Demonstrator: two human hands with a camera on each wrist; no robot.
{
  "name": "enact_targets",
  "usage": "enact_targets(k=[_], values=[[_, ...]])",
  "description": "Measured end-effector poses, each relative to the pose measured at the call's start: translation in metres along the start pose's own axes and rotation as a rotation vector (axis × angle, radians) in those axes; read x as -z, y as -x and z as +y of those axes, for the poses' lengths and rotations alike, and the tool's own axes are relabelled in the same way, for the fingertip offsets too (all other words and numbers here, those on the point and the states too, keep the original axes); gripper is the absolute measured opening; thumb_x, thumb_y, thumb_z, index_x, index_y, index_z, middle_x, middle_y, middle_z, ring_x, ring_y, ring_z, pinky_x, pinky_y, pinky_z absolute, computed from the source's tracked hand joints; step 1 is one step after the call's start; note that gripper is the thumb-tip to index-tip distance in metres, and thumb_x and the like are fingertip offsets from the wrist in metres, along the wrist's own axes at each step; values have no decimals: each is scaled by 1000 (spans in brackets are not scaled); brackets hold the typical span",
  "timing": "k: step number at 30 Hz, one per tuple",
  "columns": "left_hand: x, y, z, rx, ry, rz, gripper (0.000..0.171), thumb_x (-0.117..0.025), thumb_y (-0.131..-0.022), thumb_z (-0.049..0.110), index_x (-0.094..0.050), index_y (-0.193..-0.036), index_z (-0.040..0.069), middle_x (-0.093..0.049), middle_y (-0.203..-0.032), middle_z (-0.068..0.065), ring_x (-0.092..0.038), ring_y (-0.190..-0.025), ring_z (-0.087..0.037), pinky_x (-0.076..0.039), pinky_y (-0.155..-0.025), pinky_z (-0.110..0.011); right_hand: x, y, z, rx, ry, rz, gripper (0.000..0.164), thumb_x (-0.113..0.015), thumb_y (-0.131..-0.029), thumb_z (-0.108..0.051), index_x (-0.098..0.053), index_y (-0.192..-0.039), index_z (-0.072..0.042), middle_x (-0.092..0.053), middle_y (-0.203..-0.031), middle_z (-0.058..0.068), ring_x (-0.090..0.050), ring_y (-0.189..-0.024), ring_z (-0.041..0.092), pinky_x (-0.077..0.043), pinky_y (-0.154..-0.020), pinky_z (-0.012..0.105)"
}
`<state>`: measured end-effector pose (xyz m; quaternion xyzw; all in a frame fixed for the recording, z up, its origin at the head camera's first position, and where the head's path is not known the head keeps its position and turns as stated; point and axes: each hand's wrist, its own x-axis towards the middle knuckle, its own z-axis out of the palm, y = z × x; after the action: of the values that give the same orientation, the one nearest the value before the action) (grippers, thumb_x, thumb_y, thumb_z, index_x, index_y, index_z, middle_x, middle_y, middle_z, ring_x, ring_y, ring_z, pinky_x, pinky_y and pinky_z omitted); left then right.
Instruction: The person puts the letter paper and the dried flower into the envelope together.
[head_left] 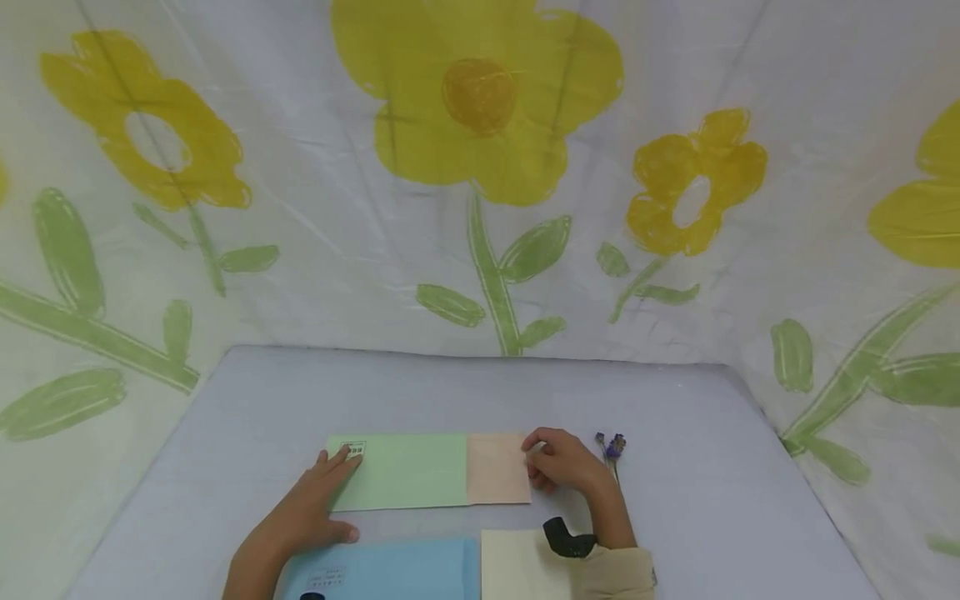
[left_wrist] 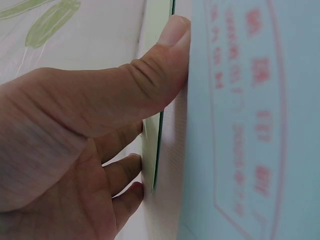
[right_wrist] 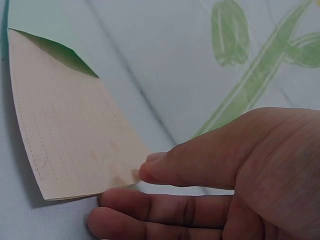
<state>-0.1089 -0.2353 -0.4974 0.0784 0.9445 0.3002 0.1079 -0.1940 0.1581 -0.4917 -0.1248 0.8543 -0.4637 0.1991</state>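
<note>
My left hand (head_left: 318,500) rests, fingers spread, on the left end of the green envelope (head_left: 412,471) on the desk (head_left: 675,400); from its right end juts the pink card (head_left: 497,468), whose outer edge my right hand (head_left: 564,462) pinches.

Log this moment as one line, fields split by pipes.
left hand: fingers on green envelope | right hand: pinches peach card | peach card: partly covered by green envelope | nearby: blue envelope, cream paper, dried flowers
</note>
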Motion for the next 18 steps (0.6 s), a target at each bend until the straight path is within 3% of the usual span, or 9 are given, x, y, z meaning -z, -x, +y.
enact_targets(k=[18], values=[[0, 0, 1, -2, -6, -5, 106, -93, -60, 31, -44, -150, 4, -28, -159, -23, -11, -147, -49, -15, -114, -66, -5, 0, -8, 20, 0, -16, 15, -57, -94, -3, -64, -107, -1, -65, -78, 6, -65, -67, 19, -57, -57, 36]])
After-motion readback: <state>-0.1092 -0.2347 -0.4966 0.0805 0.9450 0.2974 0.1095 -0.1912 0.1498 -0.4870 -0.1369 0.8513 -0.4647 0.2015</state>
